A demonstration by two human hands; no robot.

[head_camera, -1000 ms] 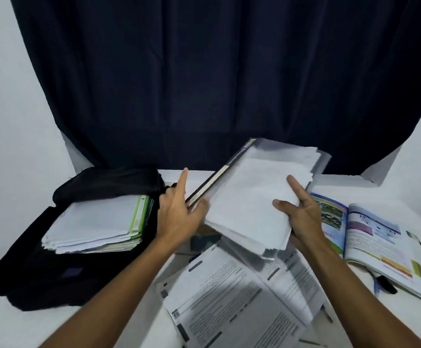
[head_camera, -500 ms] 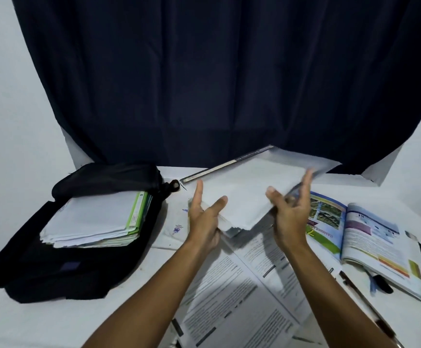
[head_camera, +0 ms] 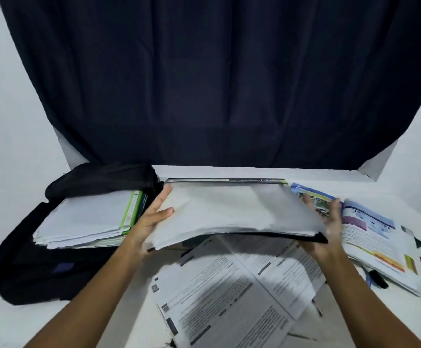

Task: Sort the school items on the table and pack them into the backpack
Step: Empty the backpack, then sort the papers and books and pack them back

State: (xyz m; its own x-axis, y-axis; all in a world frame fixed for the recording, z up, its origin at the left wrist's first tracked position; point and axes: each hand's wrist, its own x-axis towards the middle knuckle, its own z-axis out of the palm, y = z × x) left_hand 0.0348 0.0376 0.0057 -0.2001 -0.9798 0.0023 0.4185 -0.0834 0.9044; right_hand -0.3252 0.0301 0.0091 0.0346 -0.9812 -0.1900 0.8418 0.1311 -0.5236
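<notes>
A thick stack of white papers (head_camera: 232,214) on a dark folder is held level above the counter (head_camera: 254,172), at its middle. The left hand (head_camera: 154,217) grips its left edge, thumb on top. The right hand (head_camera: 330,227) holds the right edge, its fingers seemingly curled under, though blurred. To the left lies the open black backpack (head_camera: 28,267) with papers inside; printed sheets (head_camera: 224,292) lie beneath, an open textbook (head_camera: 370,234) to the right.
</notes>
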